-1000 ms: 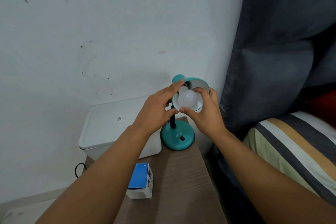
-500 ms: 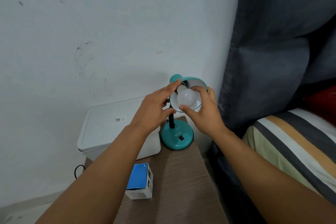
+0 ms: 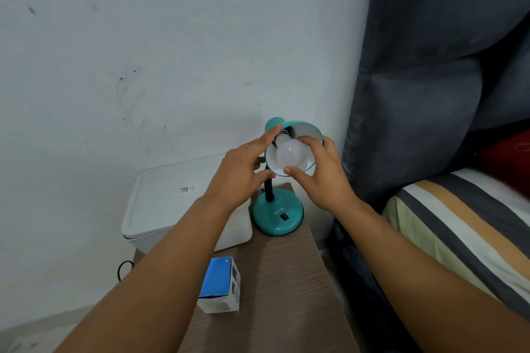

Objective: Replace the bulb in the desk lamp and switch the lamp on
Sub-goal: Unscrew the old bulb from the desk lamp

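A teal desk lamp stands at the back of the wooden nightstand (image 3: 281,281), its round base (image 3: 269,223) bearing a black rocker switch (image 3: 284,217). The shade (image 3: 304,130) tilts toward me, and a white frosted bulb (image 3: 291,153), unlit, sits in its socket. My left hand (image 3: 241,175) clasps the shade's left side, index finger over the neck and thumb under the rim. My right hand (image 3: 324,178) is closed around the bulb, thumb below it and fingers above.
A blue and white bulb carton (image 3: 220,284) lies on the nightstand near my left forearm. A white lidded box (image 3: 172,198) stands left of the lamp, against the wall. A dark padded headboard (image 3: 430,66) and a striped bed (image 3: 464,226) are at the right.
Both hands keep the same hold on the shade and the bulb. The view has shifted slightly. The bulb shows no clear movement.
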Available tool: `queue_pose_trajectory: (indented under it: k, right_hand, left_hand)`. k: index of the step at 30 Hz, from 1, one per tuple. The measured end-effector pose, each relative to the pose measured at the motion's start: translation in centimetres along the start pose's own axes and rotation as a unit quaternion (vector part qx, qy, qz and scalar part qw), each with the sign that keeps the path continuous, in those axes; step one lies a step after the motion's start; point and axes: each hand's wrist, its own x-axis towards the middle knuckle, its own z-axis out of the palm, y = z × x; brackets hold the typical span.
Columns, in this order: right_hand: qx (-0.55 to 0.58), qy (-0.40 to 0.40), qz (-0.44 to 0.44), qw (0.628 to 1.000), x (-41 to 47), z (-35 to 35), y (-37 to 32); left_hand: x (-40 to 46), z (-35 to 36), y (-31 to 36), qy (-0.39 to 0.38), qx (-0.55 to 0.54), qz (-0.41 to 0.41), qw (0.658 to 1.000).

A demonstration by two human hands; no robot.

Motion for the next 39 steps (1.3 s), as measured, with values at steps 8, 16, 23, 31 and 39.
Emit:
queue_pose_trajectory:
  k: [8,16,23,31,39]
  right_hand:
    - [0.036,-0.017,-0.005,0.999,-0.1,-0.1,0.0]
    - [0.06,0.006,0.01,0.998,0.0,0.1,-0.2]
    - [0.072,0.0,-0.007,0.997,-0.3,0.4,0.0]
    - [0.083,0.039,0.017,0.996,-0.2,1.0,0.6]
    - [0.083,0.057,0.014,0.995,0.1,0.9,-0.1]
  left_hand:
    - [-0.1,0.1,0.2,-0.001,0.02,-0.003,1.0]
    - [-0.3,0.1,0.3,0.005,0.01,-0.01,1.0]
    - [-0.4,0.1,0.2,0.002,0.012,-0.004,1.0]
    - [0.9,-0.5,-0.1,-0.047,0.135,0.036,0.989]
    - [1.5,-0.1,-0.3,-0.022,0.113,0.068,0.991]
